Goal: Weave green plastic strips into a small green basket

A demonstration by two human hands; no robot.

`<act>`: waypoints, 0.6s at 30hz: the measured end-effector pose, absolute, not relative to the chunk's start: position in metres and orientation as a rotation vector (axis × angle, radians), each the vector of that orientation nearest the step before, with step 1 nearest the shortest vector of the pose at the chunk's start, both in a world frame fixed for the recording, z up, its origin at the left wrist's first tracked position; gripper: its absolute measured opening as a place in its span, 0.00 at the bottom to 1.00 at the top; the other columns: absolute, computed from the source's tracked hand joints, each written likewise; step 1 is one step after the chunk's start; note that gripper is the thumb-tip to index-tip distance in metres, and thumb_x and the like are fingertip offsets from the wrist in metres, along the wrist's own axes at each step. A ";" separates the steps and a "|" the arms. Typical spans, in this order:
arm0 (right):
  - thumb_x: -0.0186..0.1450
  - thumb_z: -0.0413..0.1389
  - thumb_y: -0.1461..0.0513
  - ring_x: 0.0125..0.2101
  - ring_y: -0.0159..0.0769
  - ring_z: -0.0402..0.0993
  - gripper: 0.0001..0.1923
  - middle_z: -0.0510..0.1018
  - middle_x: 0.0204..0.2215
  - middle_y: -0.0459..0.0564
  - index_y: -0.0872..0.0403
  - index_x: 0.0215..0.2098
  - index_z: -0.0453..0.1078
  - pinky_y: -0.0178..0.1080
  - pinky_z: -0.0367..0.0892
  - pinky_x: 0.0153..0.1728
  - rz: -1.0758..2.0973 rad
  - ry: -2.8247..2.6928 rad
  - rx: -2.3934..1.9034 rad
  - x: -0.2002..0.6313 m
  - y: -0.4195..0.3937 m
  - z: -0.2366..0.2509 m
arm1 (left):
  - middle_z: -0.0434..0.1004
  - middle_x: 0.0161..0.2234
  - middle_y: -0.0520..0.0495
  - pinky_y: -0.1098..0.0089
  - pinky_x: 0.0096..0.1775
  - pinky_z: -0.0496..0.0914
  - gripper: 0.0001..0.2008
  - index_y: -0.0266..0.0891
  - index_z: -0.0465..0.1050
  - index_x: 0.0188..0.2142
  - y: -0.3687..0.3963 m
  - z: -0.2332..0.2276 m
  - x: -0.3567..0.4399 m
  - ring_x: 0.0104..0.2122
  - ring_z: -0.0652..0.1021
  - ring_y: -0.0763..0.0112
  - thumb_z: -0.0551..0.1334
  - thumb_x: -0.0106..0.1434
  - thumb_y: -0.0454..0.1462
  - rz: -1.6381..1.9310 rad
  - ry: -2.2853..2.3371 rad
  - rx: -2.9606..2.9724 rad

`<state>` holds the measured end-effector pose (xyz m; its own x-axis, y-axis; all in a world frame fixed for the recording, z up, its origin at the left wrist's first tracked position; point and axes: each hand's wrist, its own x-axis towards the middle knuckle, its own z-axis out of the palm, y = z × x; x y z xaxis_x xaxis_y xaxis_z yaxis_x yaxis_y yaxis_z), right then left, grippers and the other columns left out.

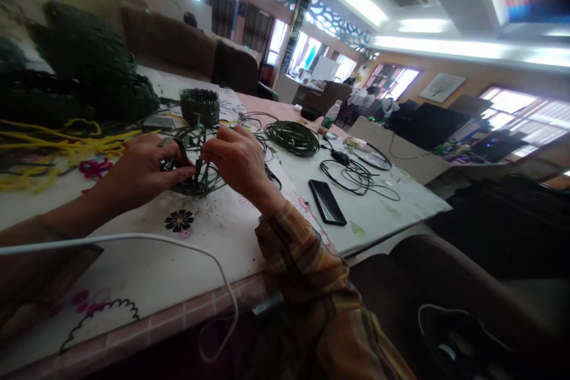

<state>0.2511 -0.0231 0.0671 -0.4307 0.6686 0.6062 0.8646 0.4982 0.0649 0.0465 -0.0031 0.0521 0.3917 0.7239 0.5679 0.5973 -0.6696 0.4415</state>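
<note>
An unfinished dark green basket, an open lattice of thin strips, sits on the table between my hands. My left hand is closed around a dark green strip at its left side, thumb and fingers pressed together. Opposite it, my right hand pinches an upright strip of the same basket. Just beyond them stands a small, tightly woven dark green basket. Part of a black loop, perhaps a scissors handle, shows beside my right hand. My fingers hide much of the weaving.
Yellow strips and a dark woven pile lie to the left. A green strip coil, loose black loops, a phone and a bottle are at right. A white cable crosses the near edge.
</note>
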 end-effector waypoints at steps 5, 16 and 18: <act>0.74 0.52 0.55 0.43 0.37 0.65 0.13 0.74 0.40 0.47 0.50 0.40 0.76 0.38 0.57 0.45 -0.543 -2.340 -1.231 0.250 -0.032 0.079 | 0.70 0.23 0.49 0.61 0.42 0.62 0.16 0.46 0.70 0.19 -0.006 0.051 0.054 0.29 0.69 0.62 0.63 0.53 0.53 1.166 1.088 2.534; 0.73 0.50 0.58 0.29 0.31 0.64 0.12 0.74 0.28 0.44 0.49 0.35 0.74 0.36 0.48 0.32 -0.313 -2.397 -1.341 0.250 -0.040 0.079 | 0.76 0.27 0.51 0.68 0.33 0.60 0.18 0.42 0.75 0.26 -0.013 0.060 0.043 0.29 0.72 0.66 0.64 0.51 0.54 1.186 1.451 2.099; 0.72 0.51 0.58 0.27 0.31 0.63 0.12 0.73 0.26 0.43 0.48 0.35 0.74 0.36 0.47 0.30 -0.182 -2.375 -1.384 0.249 -0.035 0.076 | 0.77 0.28 0.51 0.68 0.35 0.61 0.18 0.41 0.75 0.27 -0.013 0.061 0.041 0.30 0.72 0.66 0.64 0.50 0.54 1.206 1.465 2.029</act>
<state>0.2486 -0.0348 0.0763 -0.4397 0.8094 0.3893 0.8592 0.5053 -0.0800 0.0414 -0.0134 0.0610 0.0973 0.8996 0.4258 0.5907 -0.3965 0.7028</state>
